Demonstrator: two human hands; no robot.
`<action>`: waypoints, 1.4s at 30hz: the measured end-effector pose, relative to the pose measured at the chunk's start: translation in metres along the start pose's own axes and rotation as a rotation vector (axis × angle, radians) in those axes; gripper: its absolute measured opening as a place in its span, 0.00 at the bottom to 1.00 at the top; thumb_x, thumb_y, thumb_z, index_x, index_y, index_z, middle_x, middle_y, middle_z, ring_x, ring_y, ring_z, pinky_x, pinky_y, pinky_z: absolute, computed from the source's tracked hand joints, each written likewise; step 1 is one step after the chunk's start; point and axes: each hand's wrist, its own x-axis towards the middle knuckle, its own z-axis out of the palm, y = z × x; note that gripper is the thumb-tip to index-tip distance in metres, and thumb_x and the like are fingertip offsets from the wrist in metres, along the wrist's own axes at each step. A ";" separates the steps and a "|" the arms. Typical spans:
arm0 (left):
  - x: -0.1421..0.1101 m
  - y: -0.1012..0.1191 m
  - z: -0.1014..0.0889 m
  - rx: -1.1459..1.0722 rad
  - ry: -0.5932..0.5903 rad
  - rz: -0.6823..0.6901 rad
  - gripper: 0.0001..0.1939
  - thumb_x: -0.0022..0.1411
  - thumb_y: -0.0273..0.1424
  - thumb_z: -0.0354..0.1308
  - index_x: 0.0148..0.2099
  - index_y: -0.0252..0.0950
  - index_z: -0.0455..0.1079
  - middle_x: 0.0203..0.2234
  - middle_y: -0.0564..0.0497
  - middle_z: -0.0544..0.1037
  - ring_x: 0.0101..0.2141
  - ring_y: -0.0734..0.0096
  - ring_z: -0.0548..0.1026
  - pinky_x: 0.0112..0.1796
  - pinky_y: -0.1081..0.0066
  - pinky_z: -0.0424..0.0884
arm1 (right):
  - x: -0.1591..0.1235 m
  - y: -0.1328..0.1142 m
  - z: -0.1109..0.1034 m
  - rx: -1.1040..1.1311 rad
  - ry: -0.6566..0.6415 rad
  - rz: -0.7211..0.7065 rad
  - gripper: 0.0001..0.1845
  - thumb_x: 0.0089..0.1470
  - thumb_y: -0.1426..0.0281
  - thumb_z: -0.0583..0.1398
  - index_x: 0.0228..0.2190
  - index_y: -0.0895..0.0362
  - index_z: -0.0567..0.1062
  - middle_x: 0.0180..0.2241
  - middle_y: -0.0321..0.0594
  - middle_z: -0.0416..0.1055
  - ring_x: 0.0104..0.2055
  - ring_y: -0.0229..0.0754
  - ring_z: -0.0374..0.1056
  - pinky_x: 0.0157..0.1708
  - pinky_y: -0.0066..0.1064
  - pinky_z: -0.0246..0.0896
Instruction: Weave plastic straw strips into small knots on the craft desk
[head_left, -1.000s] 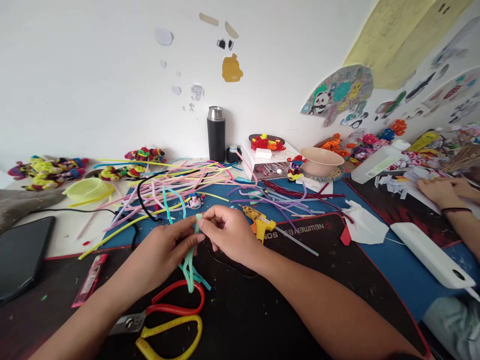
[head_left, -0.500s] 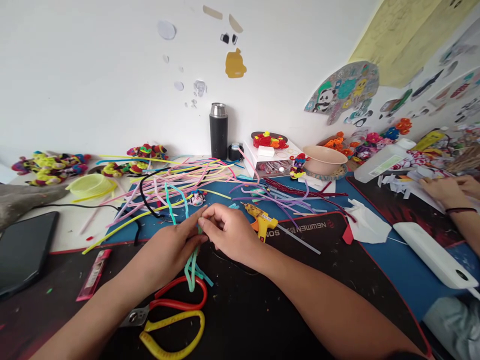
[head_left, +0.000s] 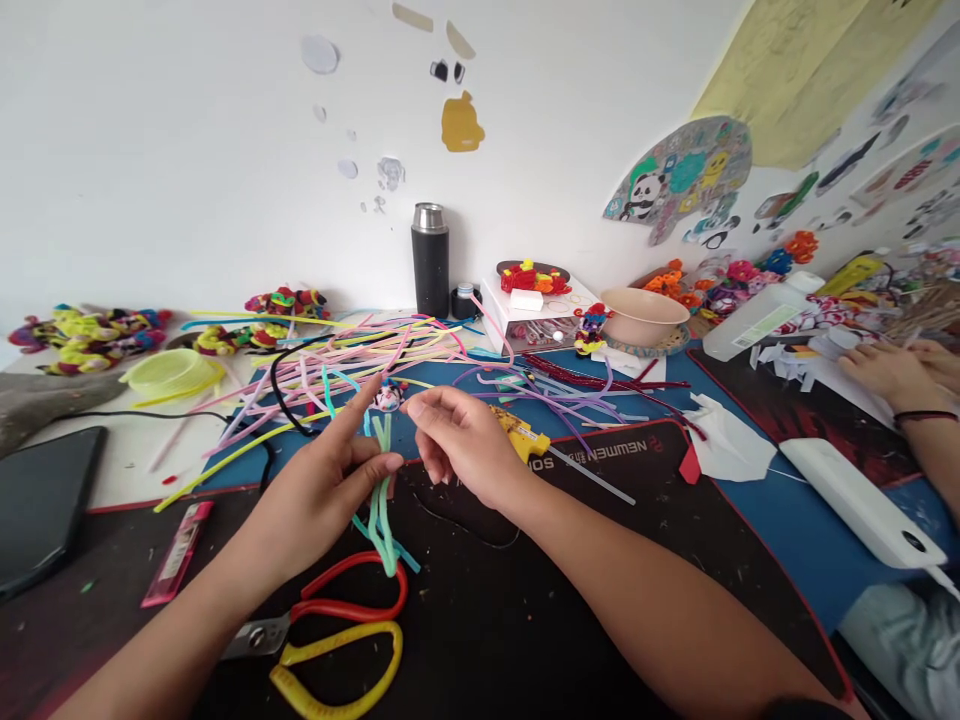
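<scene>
My left hand [head_left: 321, 492] pinches a folded green pipe cleaner [head_left: 381, 520] between thumb and middle fingers, with its index finger stretched forward. The pipe cleaner hangs down toward scissors [head_left: 330, 640] with red and yellow handles lying on the dark mat. My right hand [head_left: 465, 447] hovers just right of the green stem's top, fingers loosely curled and apart, holding nothing. A yellow glue gun [head_left: 521, 436] lies right behind my right hand.
Several loose pipe cleaners [head_left: 360, 365] spread across the blue mat. A black flask [head_left: 430, 260], a white drawer box [head_left: 532, 315] and a bowl [head_left: 643, 316] stand at the back. Another person's hands [head_left: 892, 375] work on paper at the right. A dark tablet [head_left: 41, 500] lies at the left.
My right hand has let go of the green pipe cleaner's top and drawn slightly right. My left index finger has straightened forward while the thumb keeps the stem pinched.
</scene>
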 end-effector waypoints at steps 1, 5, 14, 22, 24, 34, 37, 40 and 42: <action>0.000 0.001 0.000 -0.064 0.000 -0.013 0.53 0.75 0.47 0.60 0.86 0.35 0.35 0.24 0.60 0.75 0.25 0.66 0.68 0.28 0.71 0.66 | 0.000 0.001 0.000 0.020 -0.010 0.016 0.19 0.67 0.51 0.66 0.42 0.54 0.74 0.22 0.25 0.70 0.16 0.32 0.63 0.16 0.24 0.52; 0.001 0.007 0.000 -0.280 -0.071 -0.083 0.60 0.71 0.48 0.65 0.86 0.35 0.30 0.23 0.60 0.74 0.23 0.70 0.64 0.26 0.73 0.60 | 0.000 0.006 0.001 0.029 -0.124 0.072 0.24 0.63 0.47 0.69 0.39 0.55 0.75 0.22 0.27 0.71 0.17 0.32 0.63 0.17 0.24 0.53; 0.004 0.011 0.000 -0.362 -0.216 -0.179 0.66 0.64 0.49 0.73 0.86 0.34 0.35 0.23 0.60 0.75 0.22 0.73 0.61 0.24 0.72 0.57 | -0.005 0.007 0.003 -0.239 -0.170 -0.056 0.18 0.68 0.54 0.68 0.34 0.54 0.75 0.19 0.27 0.69 0.18 0.33 0.64 0.23 0.25 0.57; 0.004 0.012 0.001 -0.274 -0.256 -0.117 0.41 0.66 0.49 0.69 0.75 0.37 0.67 0.26 0.55 0.79 0.29 0.64 0.75 0.31 0.69 0.67 | -0.007 0.003 0.004 -0.242 -0.106 -0.100 0.23 0.66 0.48 0.67 0.34 0.54 0.76 0.17 0.27 0.68 0.17 0.34 0.63 0.21 0.26 0.55; 0.004 0.011 -0.001 -0.186 -0.272 -0.081 0.24 0.68 0.50 0.67 0.55 0.38 0.80 0.27 0.52 0.80 0.30 0.63 0.75 0.32 0.68 0.69 | -0.006 -0.001 0.002 -0.224 -0.045 -0.116 0.22 0.65 0.48 0.67 0.33 0.54 0.77 0.17 0.26 0.66 0.17 0.33 0.62 0.21 0.26 0.54; 0.007 0.015 -0.006 -0.072 -0.226 -0.048 0.33 0.70 0.62 0.57 0.27 0.40 0.72 0.19 0.57 0.67 0.23 0.71 0.61 0.27 0.71 0.64 | 0.003 -0.006 -0.006 -0.119 0.078 -0.111 0.26 0.58 0.44 0.69 0.31 0.54 0.74 0.17 0.24 0.61 0.16 0.32 0.57 0.19 0.27 0.52; 0.006 0.005 -0.004 -0.074 -0.209 -0.063 0.31 0.70 0.61 0.57 0.40 0.38 0.81 0.20 0.58 0.64 0.23 0.70 0.60 0.25 0.72 0.61 | 0.003 -0.007 -0.007 -0.112 0.115 -0.118 0.28 0.57 0.42 0.69 0.32 0.54 0.76 0.18 0.24 0.60 0.17 0.32 0.57 0.19 0.27 0.53; 0.004 -0.003 -0.003 0.001 -0.189 -0.039 0.30 0.73 0.58 0.55 0.52 0.38 0.84 0.22 0.56 0.69 0.25 0.67 0.64 0.27 0.71 0.64 | 0.004 -0.008 -0.010 -0.096 0.140 -0.123 0.27 0.58 0.43 0.69 0.33 0.55 0.77 0.19 0.25 0.61 0.17 0.32 0.57 0.19 0.27 0.53; 0.003 -0.004 -0.004 0.075 -0.179 0.002 0.27 0.75 0.53 0.54 0.52 0.39 0.85 0.27 0.53 0.77 0.29 0.63 0.71 0.32 0.70 0.69 | 0.006 -0.008 -0.012 -0.086 0.144 -0.133 0.27 0.58 0.43 0.69 0.32 0.55 0.77 0.19 0.25 0.60 0.17 0.32 0.56 0.18 0.28 0.51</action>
